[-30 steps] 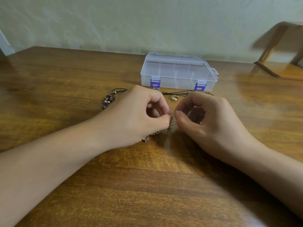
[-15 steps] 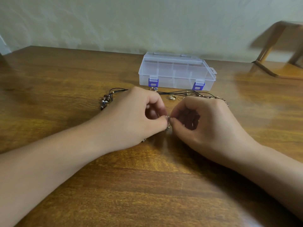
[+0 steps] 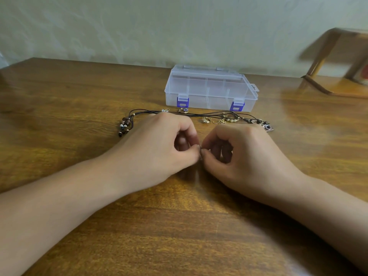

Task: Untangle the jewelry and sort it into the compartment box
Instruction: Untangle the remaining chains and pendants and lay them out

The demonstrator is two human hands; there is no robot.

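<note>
Both hands pinch one tiny metal piece (image 3: 201,151) between them, left hand (image 3: 159,144) and right hand (image 3: 245,154) with fingertips nearly touching. Just beyond the pinch lies the tangled black cord necklace (image 3: 199,114), and past that the shut clear box (image 3: 211,89) with blue latches. No readable writing anywhere.

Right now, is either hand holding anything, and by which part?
Both the left hand and right hand pinch one small metal jewelry piece between fingertips; which part cannot be told.
</note>
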